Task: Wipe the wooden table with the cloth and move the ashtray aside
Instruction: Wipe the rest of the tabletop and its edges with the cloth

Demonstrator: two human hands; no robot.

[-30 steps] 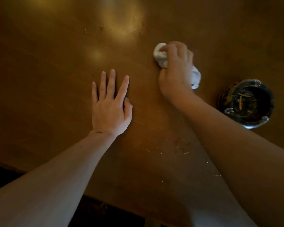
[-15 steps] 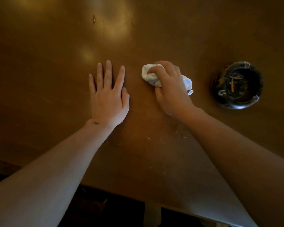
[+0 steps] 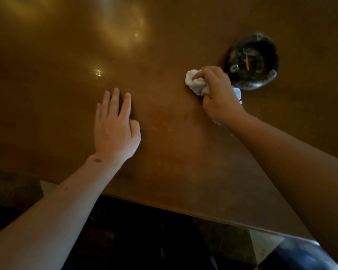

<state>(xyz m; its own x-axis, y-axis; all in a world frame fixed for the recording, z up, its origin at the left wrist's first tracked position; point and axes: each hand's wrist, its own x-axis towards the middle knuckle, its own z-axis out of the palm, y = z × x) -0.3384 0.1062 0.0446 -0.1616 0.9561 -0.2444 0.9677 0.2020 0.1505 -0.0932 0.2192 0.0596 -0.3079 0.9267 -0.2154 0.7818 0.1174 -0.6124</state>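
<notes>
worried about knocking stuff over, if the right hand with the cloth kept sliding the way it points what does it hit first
Probably the ashtray. The right hand, gripping the cloth, sits just short of its near rim, though their gap is hard to judge in this view.

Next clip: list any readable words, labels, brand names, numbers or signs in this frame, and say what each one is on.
None can be read.
wooden table: bare surface, only light glare and pale specks.
white cloth, bunched in the right hand: no print visible.
ashtray: dark and blurred; no marking can be made out.
left hand: lies flat on the table, holds nothing.
</notes>
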